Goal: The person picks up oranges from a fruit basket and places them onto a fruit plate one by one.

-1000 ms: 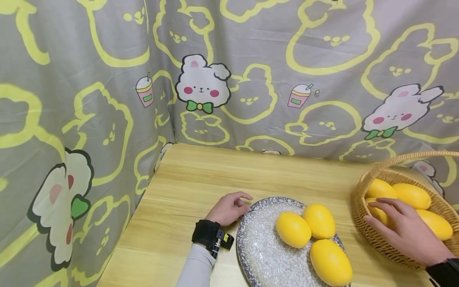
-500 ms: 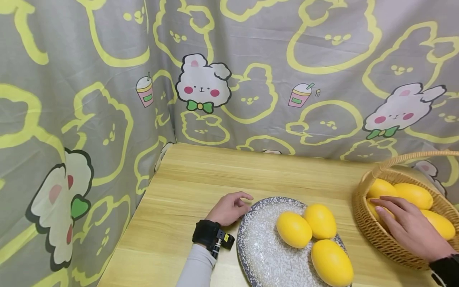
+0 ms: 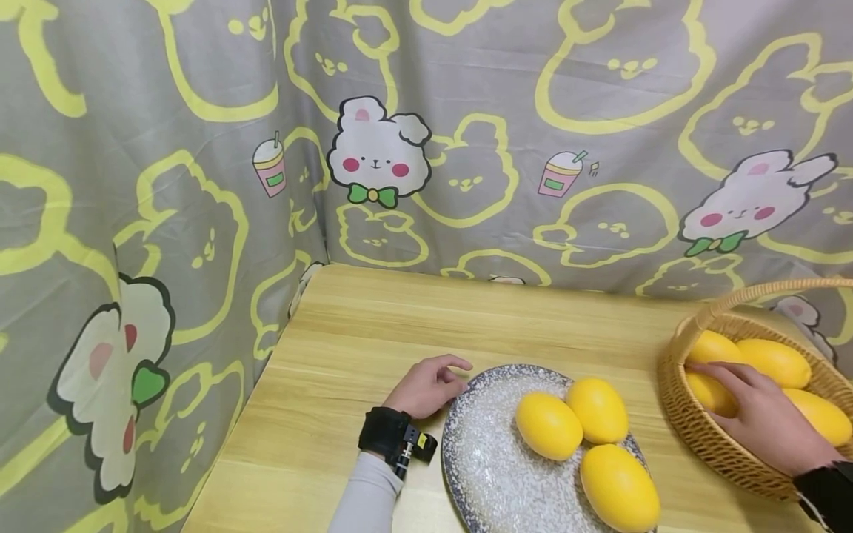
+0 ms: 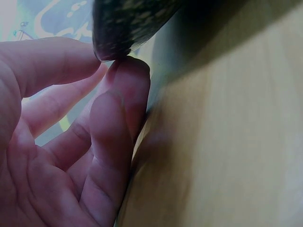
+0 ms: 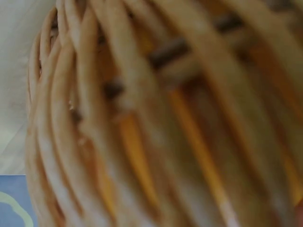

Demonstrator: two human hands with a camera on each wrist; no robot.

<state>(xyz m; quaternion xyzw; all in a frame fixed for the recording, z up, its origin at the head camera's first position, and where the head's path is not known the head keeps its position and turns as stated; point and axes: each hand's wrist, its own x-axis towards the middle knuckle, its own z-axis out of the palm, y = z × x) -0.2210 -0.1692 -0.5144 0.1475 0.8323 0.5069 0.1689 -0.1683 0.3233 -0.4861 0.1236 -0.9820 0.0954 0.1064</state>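
Observation:
On the right, my right hand [image 3: 766, 414] reaches into a woven basket [image 3: 700, 437]. Its fingers curl over the far side of a smooth yellow oval fruit [image 3: 710, 392], with the thumb at the near side. Part of that fruit is hidden under the hand. My left hand [image 3: 426, 389] rests on the table at the left of a speckled grey plate [image 3: 493, 474], its fingers loosely bent. In the left wrist view, fingertips of the left hand [image 4: 71, 127] touch the plate's dark rim [image 4: 128, 28]. Several similar fruits lie on the plate and in the basket.
The basket's tall arched handle [image 3: 766, 292] rises above its opening. A patterned grey curtain [image 3: 466, 148] closes off the back and left of the wooden table [image 3: 373, 318]. In the right wrist view, blurred basket weave [image 5: 142, 104] fills most of the picture.
My right hand has sunk lower into the basket, and its fingers have closed round the fruit. The left hand has stayed at the plate's rim. The head view has shifted very slightly.

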